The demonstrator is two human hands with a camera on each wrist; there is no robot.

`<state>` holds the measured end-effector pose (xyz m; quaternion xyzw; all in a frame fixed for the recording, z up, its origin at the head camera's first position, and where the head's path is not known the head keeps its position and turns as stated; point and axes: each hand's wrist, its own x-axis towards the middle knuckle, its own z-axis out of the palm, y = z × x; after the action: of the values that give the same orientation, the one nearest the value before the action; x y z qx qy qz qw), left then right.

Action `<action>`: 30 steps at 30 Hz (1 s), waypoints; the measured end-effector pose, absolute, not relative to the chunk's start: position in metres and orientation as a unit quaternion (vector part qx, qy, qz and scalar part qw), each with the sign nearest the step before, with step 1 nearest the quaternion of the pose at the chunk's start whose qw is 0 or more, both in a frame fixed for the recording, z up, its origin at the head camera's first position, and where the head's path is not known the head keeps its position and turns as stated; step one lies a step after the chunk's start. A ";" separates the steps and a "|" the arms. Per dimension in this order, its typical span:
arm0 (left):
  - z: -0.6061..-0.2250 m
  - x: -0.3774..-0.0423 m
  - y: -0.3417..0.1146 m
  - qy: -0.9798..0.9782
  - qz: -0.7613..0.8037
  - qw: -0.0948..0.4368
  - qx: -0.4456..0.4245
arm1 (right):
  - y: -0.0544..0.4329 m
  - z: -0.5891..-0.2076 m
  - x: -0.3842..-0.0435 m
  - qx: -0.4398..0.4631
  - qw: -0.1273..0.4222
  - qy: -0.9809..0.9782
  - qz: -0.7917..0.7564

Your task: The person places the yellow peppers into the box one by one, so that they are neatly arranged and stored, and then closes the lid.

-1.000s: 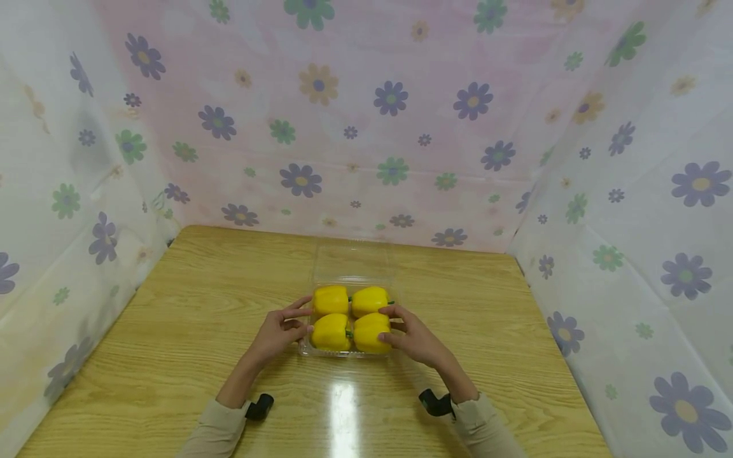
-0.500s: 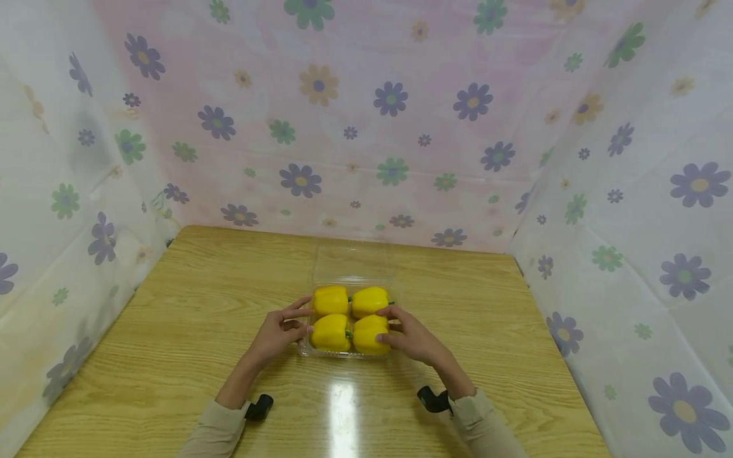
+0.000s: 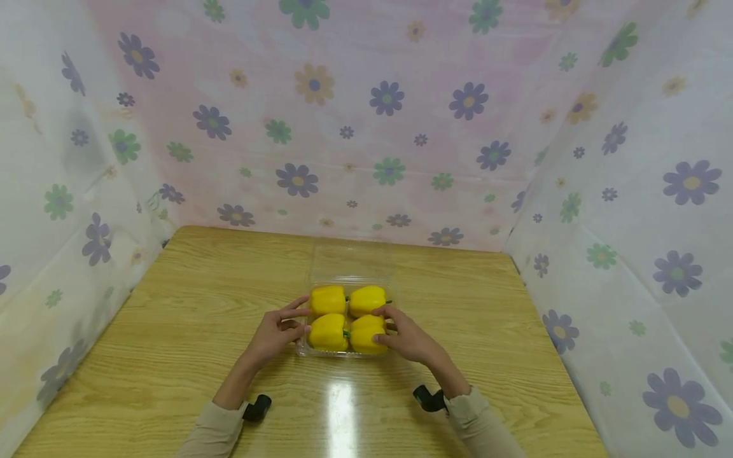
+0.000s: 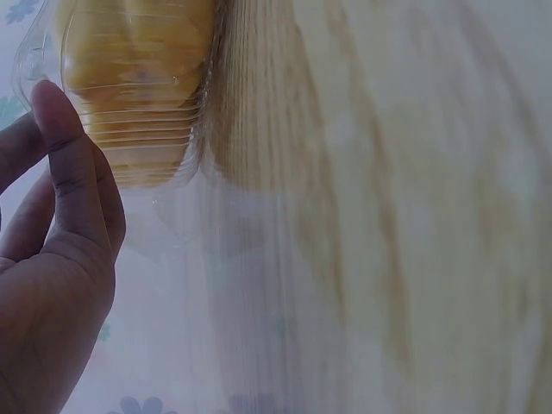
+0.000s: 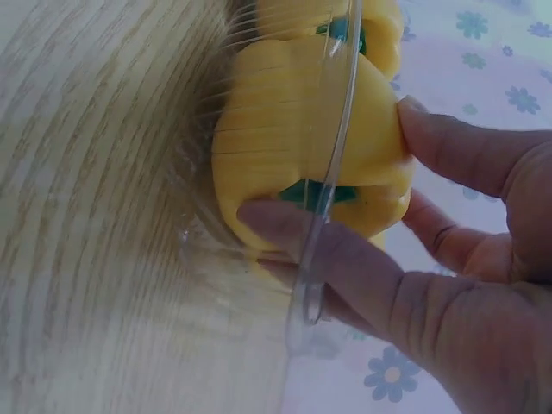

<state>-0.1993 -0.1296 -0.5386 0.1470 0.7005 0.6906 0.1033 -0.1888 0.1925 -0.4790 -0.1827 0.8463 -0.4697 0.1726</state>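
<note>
Several yellow bell peppers lie in two rows inside a clear plastic clamshell box (image 3: 349, 355) on the wooden table. My left hand (image 3: 273, 332) is at the box's left side; in the left wrist view its thumb (image 4: 57, 112) and fingers pinch the box's clear rim. My right hand (image 3: 413, 337) holds the near right bell pepper (image 3: 366, 336), fingers on its top and right end. In the right wrist view this pepper's green stem (image 5: 317, 191) faces the hand, and the box rim crosses in front. The near left bell pepper (image 3: 329, 333) sits beside it.
The box's clear lid (image 3: 350, 262) stands open behind the peppers. Two more peppers, the far left one (image 3: 328, 300) and the far right one (image 3: 368, 300), fill the back row. Flowered cloth (image 3: 338, 146) encloses the table's back and sides.
The head view has shifted a little. My right hand and the near right pepper have edged slightly left. The left hand keeps its place at the box.
</note>
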 end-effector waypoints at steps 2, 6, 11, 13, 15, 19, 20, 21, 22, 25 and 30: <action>-0.538 -0.199 -0.130 0.700 0.691 0.103 0.147 | 0.194 -0.480 -0.189 -0.190 0.175 0.842 -0.474; -0.538 -0.198 -0.130 0.701 0.691 0.105 0.143 | 0.198 -0.482 -0.189 -0.202 0.182 0.832 -0.484; -0.537 -0.198 -0.130 0.704 0.688 0.104 0.144 | 0.201 -0.481 -0.190 -0.215 0.178 0.827 -0.488; -0.537 -0.198 -0.130 0.706 0.686 0.103 0.144 | 0.201 -0.480 -0.190 -0.221 0.173 0.825 -0.490; -0.537 -0.198 -0.130 0.706 0.686 0.103 0.144 | 0.201 -0.479 -0.189 -0.227 0.168 0.824 -0.491; -0.537 -0.199 -0.130 0.705 0.687 0.106 0.143 | 0.202 -0.477 -0.187 -0.225 0.159 0.833 -0.480; -0.537 -0.199 -0.130 0.704 0.687 0.106 0.143 | 0.202 -0.476 -0.185 -0.219 0.155 0.839 -0.473; -0.538 -0.199 -0.130 0.704 0.687 0.106 0.143 | 0.202 -0.475 -0.184 -0.211 0.151 0.846 -0.467; -0.538 -0.199 -0.130 0.704 0.688 0.106 0.143 | 0.202 -0.473 -0.182 -0.201 0.146 0.852 -0.461; -0.539 -0.199 -0.130 0.704 0.687 0.104 0.146 | 0.205 -0.469 -0.178 -0.169 0.128 0.866 -0.452; -0.539 -0.199 -0.130 0.705 0.687 0.103 0.143 | 0.211 -0.466 -0.176 -0.145 0.082 0.873 -0.458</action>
<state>-0.1993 -0.1303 -0.5391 0.1429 0.7054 0.6866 0.1029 -0.1763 0.2111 -0.4662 -0.1454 0.8733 -0.4577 0.0823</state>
